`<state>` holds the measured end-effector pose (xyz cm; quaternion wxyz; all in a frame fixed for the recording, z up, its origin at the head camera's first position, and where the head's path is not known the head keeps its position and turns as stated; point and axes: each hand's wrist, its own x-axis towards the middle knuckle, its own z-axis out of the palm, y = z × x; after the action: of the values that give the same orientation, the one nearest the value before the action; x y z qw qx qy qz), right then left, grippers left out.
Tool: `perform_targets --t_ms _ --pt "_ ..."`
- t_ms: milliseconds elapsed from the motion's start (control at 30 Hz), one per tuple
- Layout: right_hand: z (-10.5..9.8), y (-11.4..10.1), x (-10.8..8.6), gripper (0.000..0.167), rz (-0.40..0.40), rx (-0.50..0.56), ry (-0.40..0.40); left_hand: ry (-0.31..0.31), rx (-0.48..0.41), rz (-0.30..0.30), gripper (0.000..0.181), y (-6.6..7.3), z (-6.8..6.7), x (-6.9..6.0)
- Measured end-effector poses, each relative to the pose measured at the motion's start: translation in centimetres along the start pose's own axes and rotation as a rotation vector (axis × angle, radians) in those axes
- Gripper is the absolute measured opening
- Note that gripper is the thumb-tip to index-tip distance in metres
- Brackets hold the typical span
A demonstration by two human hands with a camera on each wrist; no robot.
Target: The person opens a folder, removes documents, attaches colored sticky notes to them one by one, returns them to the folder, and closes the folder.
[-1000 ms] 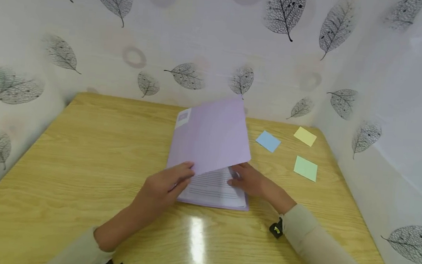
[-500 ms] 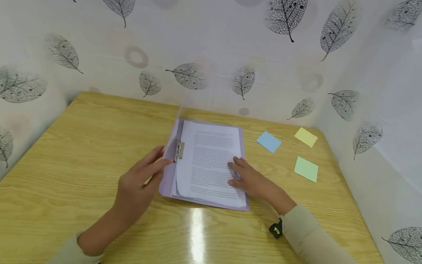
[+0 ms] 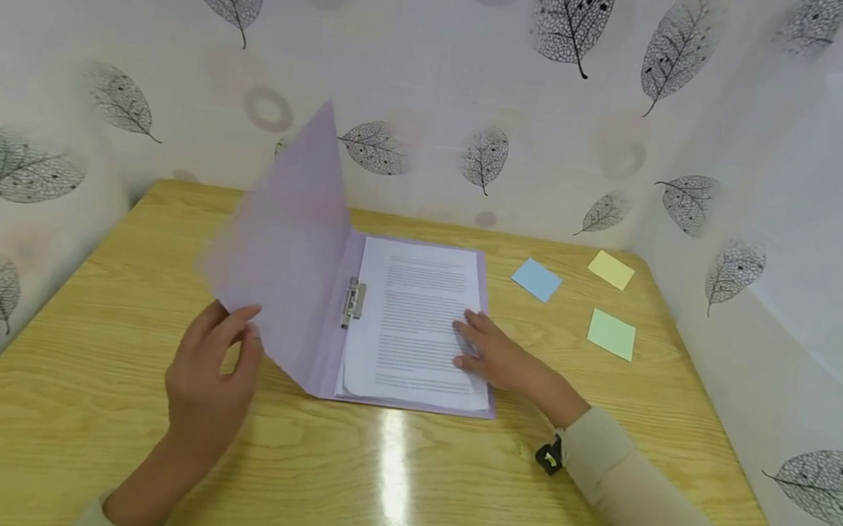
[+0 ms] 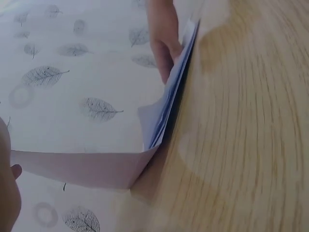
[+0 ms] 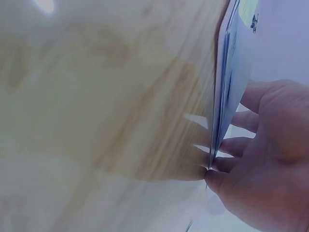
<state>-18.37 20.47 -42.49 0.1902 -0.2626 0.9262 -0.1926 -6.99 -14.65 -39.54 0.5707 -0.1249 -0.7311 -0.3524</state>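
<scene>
At the frame's lower left, the left hand (image 3: 211, 382) reaches upward, thumb and fingers pinching the lower corner of the raised cover (image 3: 286, 259) of a lilac folder (image 3: 331, 330), mid-frame on the worktop (image 3: 83, 350). The right hand (image 3: 499, 357), right of centre, angles inward unclenched, spread fingers resting along the right edge of the printed sheets (image 3: 409, 320).

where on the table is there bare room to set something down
Mainly left: wooden table between its left edge, the raised cover and left grip. Also in front, between the folder, left forearm and right sleeve. Crowded: the folder's right side, with the right grip, blue card, yellow card and green card.
</scene>
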Motion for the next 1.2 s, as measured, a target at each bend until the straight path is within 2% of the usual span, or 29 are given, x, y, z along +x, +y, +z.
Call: perform_targets --t_ms 200,400,467,533,600,700,833,933,1067,1133,1200 --pt "0.0 -0.1 -0.1 0.067 0.022 0.01 -0.005 0.005 0.011 -0.191 0.02 -1.0 -1.9 0.2" --pt "0.0 -0.1 0.0 0.067 0.026 0.005 -0.004 0.025 0.027 -0.412 0.03 -1.7 -4.1 0.8" --pt "0.0 -0.1 0.1 0.067 0.025 0.002 -0.009 0.005 0.045 -0.45 0.035 -2.1 -4.9 0.9" --pt "0.1 -0.1 0.1 0.067 0.025 0.005 -0.011 -0.034 0.062 -0.464 0.04 -2.6 -5.6 0.9" --pt "0.1 0.0 0.1 0.067 0.024 0.011 -0.006 -0.091 0.111 -0.435 0.043 -3.4 -6.1 0.8" --pt "0.1 0.0 0.2 0.067 0.014 0.005 0.001 -0.192 0.212 -0.304 0.042 -4.8 -6.6 0.5" --pt "0.1 0.2 0.0 0.067 0.016 0.003 0.003 -0.366 0.343 -0.129 0.037 -6.2 -6.3 0.0" --pt "0.1 0.3 0.0 0.067 0.017 0.01 0.002 -0.53 0.351 -0.101 0.035 -6.7 -5.6 -0.3" --pt "0.2 0.4 0.0 0.068 0.007 0.019 -0.003 -0.681 0.311 -0.056 0.031 -7.4 -4.1 -0.1" --pt "0.2 0.4 0.0 0.068 0.002 0.018 -0.006 -0.761 0.318 -0.033 0.027 -7.9 -3.2 0.2" --pt "0.2 0.4 0.0 0.068 -0.003 0.009 -0.007 -0.874 0.31 -0.051 0.024 -8.3 -2.4 0.6"
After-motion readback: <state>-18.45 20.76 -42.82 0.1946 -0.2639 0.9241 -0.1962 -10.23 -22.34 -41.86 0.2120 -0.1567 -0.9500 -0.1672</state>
